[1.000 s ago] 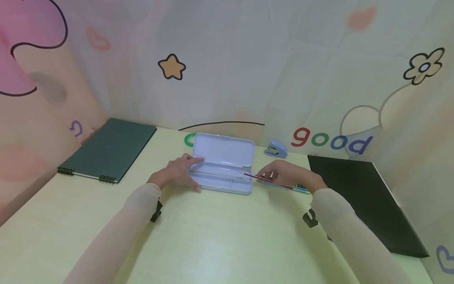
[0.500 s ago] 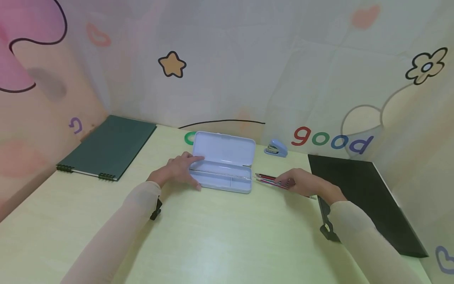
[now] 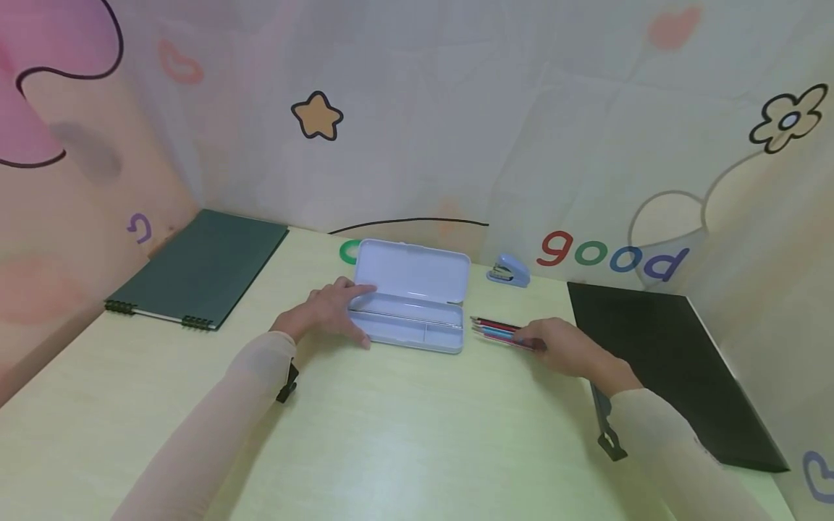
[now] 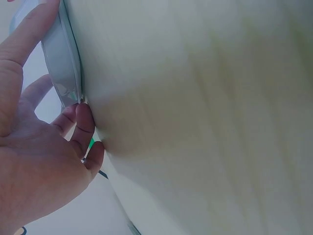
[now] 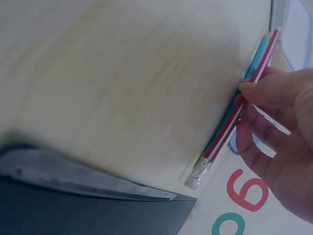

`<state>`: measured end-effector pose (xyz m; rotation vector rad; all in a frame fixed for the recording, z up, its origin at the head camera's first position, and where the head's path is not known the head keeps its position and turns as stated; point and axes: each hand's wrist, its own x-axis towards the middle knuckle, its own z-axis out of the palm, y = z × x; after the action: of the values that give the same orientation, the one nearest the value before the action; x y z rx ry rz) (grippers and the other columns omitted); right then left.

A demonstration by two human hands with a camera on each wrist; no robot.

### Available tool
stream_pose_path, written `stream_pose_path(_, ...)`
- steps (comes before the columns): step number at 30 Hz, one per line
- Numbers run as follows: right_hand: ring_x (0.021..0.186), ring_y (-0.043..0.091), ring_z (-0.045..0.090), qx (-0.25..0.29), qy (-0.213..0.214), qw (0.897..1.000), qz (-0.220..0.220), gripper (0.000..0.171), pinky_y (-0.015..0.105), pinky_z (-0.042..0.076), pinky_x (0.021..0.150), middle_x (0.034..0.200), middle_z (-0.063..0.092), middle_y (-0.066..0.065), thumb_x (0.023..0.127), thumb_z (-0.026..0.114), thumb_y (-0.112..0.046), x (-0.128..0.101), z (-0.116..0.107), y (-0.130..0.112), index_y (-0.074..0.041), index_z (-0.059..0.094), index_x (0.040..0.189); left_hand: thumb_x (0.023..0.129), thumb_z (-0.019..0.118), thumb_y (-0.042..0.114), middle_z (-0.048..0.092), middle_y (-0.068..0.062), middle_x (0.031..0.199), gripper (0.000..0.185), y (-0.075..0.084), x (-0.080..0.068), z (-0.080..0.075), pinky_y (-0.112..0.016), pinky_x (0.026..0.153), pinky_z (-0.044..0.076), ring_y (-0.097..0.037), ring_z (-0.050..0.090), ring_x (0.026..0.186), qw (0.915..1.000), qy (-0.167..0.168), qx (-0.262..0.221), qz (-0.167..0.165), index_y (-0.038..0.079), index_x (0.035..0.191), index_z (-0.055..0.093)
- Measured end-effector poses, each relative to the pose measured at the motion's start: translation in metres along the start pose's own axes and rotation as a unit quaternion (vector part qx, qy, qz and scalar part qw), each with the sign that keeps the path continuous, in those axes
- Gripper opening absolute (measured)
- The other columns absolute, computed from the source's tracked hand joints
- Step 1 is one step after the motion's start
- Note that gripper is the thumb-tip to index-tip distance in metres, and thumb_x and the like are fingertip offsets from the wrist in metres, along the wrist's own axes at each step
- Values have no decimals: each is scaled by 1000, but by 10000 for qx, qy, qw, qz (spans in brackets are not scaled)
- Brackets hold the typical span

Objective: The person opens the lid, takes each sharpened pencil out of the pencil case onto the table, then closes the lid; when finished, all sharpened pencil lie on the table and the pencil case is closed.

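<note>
A pale blue pencil case (image 3: 412,282) lies open in the middle of the yellow table (image 3: 404,434), its lid propped toward the back wall. My left hand (image 3: 328,313) rests on the case's left end, thumb along its front wall and fingers spread over the hinge side. In the left wrist view the case's edge (image 4: 61,63) sits between my thumb and the other fingers of my left hand (image 4: 39,156). Just right of the case lie a few red and blue pencils (image 3: 496,330). My right hand (image 3: 562,347) pinches them near their eraser ends; in the right wrist view the pencils (image 5: 222,134) run under the right hand (image 5: 276,122).
A dark green spiral notebook (image 3: 198,271) lies at the back left. A black folder (image 3: 664,362) covers the right side, close to my right forearm. A small blue stapler (image 3: 509,270) stands by the back wall, behind the pencils. Patterned walls close in three sides.
My right hand drew back to the right from the case's right end; the pencils now lie on the table beside the case. The left hand has stayed put.
</note>
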<state>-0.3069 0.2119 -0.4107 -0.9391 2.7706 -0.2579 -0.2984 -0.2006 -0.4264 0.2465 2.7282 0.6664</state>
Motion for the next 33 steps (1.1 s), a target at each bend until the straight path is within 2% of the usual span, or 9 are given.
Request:
stream_pose_path(7,97,25,62,-208,391,9990,112,27,51,53,95,110,72,8,89,70,-2,-3,5,-1,-13,75,114,73,87,46,33,-18,153,102,-1,1,0,-64,111,34,-43,35,136,10000,1,10,11,27,157,33)
stream_pose_path(17,87,20,59,-244,893,9956,127,31,46,55,87,99,69,4,84,76,-1,-4,8,4,-9,73,114,72,88,47,34,-18,152,103,-1,2,1,-63,111,33,-42,36,136,10000,38,30,23,28,157,33)
stream_pose_path(26,86,20,57,-120,938,9955,107,32,42,54,83,98,69,5,84,77,-4,-2,9,4,-7,72,115,72,88,45,34,-18,152,102,-1,1,1,-63,110,34,-42,35,136,10000,43,-13,27,28,157,33)
stream_pose_path(33,83,19,55,-49,809,9962,305,33,36,50,78,94,67,4,85,78,-10,3,10,6,-8,71,118,72,88,46,34,-17,151,103,-2,2,1,-63,108,36,-42,35,135,10000,19,-44,23,28,157,33)
